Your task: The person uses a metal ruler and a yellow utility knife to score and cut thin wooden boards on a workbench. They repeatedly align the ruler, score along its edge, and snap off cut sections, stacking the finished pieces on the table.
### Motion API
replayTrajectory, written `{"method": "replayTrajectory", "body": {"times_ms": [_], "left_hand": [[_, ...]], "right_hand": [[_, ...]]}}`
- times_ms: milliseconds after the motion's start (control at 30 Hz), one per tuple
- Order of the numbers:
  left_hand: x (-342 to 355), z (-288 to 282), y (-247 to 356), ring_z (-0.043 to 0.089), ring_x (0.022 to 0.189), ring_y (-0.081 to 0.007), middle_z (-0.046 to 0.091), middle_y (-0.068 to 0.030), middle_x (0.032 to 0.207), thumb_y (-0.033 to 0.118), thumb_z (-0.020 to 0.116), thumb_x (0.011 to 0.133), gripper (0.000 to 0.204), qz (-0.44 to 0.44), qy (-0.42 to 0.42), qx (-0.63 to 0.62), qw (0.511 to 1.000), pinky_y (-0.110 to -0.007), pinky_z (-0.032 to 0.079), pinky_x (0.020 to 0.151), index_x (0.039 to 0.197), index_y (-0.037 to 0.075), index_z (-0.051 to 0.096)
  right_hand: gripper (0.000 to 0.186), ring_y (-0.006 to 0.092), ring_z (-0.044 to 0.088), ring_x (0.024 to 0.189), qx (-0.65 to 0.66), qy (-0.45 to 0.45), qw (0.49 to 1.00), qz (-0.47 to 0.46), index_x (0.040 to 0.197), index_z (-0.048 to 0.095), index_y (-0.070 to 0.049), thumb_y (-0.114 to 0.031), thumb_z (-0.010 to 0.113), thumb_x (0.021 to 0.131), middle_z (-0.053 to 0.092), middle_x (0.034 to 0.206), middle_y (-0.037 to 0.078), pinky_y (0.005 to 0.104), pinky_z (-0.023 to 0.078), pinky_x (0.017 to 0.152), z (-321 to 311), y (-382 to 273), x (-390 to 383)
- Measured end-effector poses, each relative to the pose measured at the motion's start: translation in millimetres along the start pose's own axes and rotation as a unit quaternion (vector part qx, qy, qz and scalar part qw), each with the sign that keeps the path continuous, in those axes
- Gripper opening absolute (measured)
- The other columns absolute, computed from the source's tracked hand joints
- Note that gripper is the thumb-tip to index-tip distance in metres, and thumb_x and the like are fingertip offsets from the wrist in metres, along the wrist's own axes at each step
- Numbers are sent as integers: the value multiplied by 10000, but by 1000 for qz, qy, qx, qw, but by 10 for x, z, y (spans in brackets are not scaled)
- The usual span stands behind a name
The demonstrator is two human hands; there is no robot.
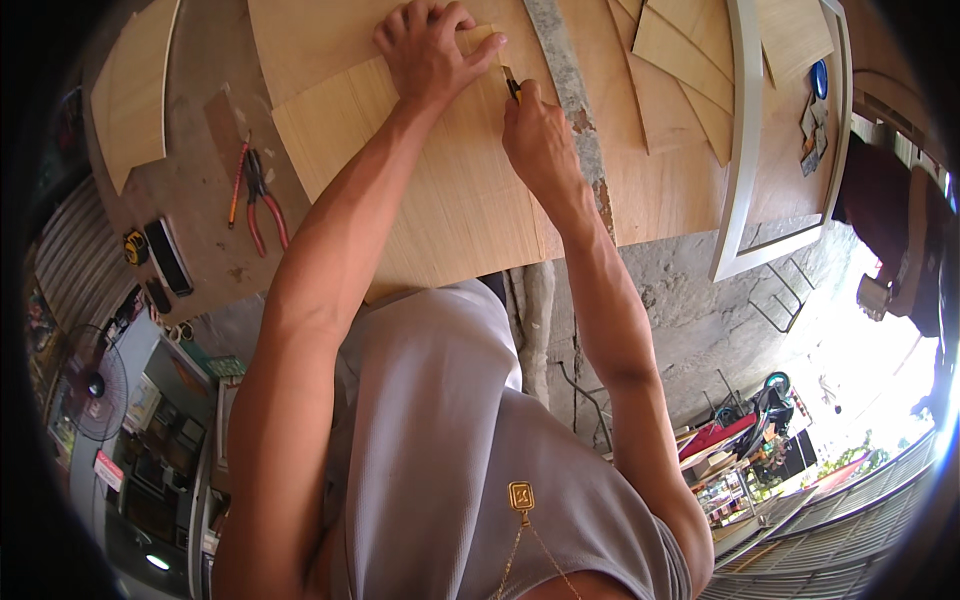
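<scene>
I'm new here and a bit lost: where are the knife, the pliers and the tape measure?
knife (512, 87), head view, on the yellow tip showing above the right hand.
pliers (262, 205), head view, on its red handles.
tape measure (135, 247), head view, on its yellow case.

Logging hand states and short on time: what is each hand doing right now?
Left hand: open, fingers pressed flat on the thin wood sheet.
Right hand: closed around a yellow utility knife at the sheet's edge.

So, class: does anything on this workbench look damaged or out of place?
Yes: the grey strip beside the right hand is chipped and flaking, showing rusty-brown patches. The pliers and pencil lie neatly left of the wood sheet.
</scene>
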State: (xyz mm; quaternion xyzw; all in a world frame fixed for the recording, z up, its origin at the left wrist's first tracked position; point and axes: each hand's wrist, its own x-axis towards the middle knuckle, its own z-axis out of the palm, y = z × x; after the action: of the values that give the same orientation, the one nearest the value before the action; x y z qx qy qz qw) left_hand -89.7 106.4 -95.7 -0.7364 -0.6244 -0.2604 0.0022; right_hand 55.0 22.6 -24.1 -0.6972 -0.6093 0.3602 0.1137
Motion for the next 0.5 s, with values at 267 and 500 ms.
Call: {"method": "replayTrajectory", "body": {"times_ms": [267,500], "left_hand": [[51,-132,93,498,1040,-336,569,-91,985,427,819,703,346,1,10,-63,998,-524,348,903,838,161,644],[46,-111,100,499,1043,-330,573,-86,985,399,835,696,330,-8,19,-48,999,-525,351,922,820,155,651]], "right_hand": [[188,541,614,728,13,16,1000,-3,980,474,39,-143,523,979,619,732,337,601,465,653,39,-5,3],[193,580,619,788,-71,-40,996,21,1028,478,-13,-203,462,999,649,830,351,648,478,715,-106,-118,36]]}}
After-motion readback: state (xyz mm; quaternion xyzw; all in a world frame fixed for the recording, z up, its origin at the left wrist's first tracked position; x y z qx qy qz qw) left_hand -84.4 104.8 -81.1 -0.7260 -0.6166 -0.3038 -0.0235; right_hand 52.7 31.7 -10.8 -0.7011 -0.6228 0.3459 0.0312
